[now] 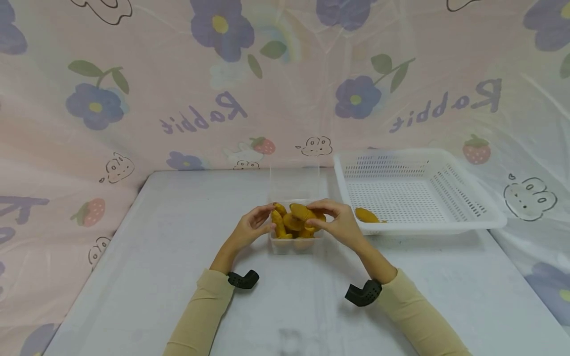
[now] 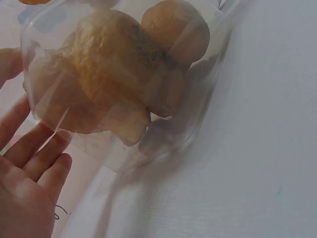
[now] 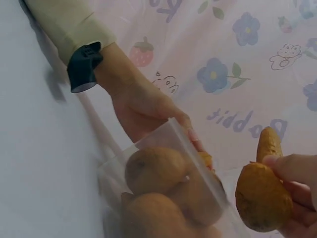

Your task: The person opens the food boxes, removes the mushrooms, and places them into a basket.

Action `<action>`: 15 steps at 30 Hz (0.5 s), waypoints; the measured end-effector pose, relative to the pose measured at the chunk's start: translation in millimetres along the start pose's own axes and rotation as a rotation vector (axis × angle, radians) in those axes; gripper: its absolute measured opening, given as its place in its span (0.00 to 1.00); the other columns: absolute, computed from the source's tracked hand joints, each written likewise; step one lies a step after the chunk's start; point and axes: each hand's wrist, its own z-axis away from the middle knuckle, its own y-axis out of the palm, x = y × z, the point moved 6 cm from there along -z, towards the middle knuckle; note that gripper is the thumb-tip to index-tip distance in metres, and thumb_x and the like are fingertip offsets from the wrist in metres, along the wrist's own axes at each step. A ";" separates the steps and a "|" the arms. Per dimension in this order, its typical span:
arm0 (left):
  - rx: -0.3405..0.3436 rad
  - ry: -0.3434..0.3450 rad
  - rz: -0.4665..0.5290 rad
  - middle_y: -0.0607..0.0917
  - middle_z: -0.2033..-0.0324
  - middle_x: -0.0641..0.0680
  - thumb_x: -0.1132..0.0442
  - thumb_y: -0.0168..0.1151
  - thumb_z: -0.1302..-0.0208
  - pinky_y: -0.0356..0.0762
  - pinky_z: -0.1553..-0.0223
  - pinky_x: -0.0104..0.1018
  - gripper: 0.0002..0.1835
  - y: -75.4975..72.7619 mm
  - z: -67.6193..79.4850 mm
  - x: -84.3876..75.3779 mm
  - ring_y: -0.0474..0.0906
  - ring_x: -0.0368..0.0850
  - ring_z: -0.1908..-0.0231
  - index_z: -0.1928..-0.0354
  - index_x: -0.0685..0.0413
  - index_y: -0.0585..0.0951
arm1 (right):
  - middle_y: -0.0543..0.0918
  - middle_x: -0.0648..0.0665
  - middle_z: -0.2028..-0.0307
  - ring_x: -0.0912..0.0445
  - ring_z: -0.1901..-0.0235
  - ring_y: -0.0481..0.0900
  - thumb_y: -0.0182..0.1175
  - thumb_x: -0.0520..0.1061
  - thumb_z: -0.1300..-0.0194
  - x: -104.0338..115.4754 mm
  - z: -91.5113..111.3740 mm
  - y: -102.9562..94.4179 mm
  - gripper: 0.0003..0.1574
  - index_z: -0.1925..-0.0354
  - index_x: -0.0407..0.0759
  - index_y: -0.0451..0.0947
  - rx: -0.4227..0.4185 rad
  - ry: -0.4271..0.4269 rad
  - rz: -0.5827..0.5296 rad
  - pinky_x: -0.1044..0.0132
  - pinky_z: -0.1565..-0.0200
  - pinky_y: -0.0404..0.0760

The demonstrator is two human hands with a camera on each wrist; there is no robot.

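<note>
A clear plastic box (image 1: 296,247) stands at the middle of the table, filled with several yellow-brown, lumpy, root-like pieces (image 1: 291,222). My right hand (image 1: 340,222) pinches one such piece (image 3: 262,198) between thumb and fingers, above the box's right side. That piece has a rounded body, and a narrower end shows behind it. At the box's left side, my left hand (image 1: 249,227) touches the wall with extended fingers (image 2: 42,153). Through the clear wall in the left wrist view, more pieces (image 2: 119,59) press together. The piece kind cannot be told for certain.
A white perforated basket (image 1: 423,226) stands at the right, behind my right hand, with a yellow-brown piece (image 1: 367,215) near its front left corner. The box's clear lid (image 1: 294,180) stands upright behind it. A patterned curtain (image 1: 285,99) borders the white table (image 1: 187,212).
</note>
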 end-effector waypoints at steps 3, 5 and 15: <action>-0.001 0.002 -0.007 0.63 0.28 0.63 0.65 0.63 0.37 0.59 0.26 0.38 0.30 -0.2 -0.2 0.9 0.58 0.60 0.27 0.35 0.65 0.67 | 0.84 0.30 0.55 0.74 0.58 0.78 0.69 0.31 0.48 2.5 -1.8 -7.1 0.19 0.54 0.30 0.81 -0.025 0.008 -0.010 0.81 0.50 0.82; -0.005 -0.002 -0.014 0.63 0.28 0.63 0.66 0.63 0.37 0.60 0.26 0.38 0.30 -0.6 -0.2 1.5 0.59 0.60 0.27 0.35 0.65 0.67 | 0.84 0.29 0.55 0.75 0.58 0.78 0.68 0.30 0.47 3.5 -2.9 -11.8 0.19 0.54 0.28 0.81 -0.032 0.022 -0.028 0.82 0.50 0.82; 0.001 -0.001 -0.012 0.62 0.28 0.63 0.66 0.62 0.36 0.59 0.26 0.38 0.29 0.4 0.3 0.3 0.58 0.60 0.27 0.34 0.65 0.66 | 0.83 0.28 0.58 0.75 0.60 0.79 0.68 0.29 0.49 6.9 -7.3 -40.5 0.20 0.54 0.26 0.80 -0.117 0.059 -0.002 0.83 0.50 0.81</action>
